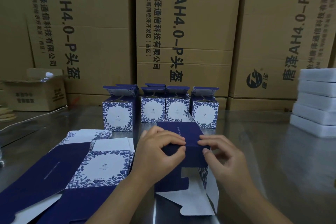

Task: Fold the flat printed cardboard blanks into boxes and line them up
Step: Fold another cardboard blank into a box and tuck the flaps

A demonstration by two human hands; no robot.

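The half-folded box (179, 132) is held over the middle of the tabletop (276, 162), nearer its front edge than its far edge, directly between the two hands. Its long axis is judged to run from the front edge towards the far edge, so the open end with its loose flaps is turned towards the person. The creased edge being worked lies crosswise, just under the fingertips. Neither hand is clearly nearer; the crease is met from both sides at once.

The left hand (160, 151) is curled, and the crease is pinched between its thumb and fingers (179, 141). The right hand (223, 152) is curled as well, its fingers (202, 139) laid on the top panel and its thumb pressed at the corner, so that the box is gripped by both. The coming move is judged to be a tuck or press at that crease, with the flaps below not yet closed.

The box is seen as dark blue on its upper and front panels, with a line of small pale print. A blue-and-white floral panel is glimpsed at its right side, and the white insides of the flaps hang towards the front edge.

A stack of flat blanks (101, 165) lies to the left of the hands. The finished boxes (118, 114) stand in a row nearer the far edge, lids open.
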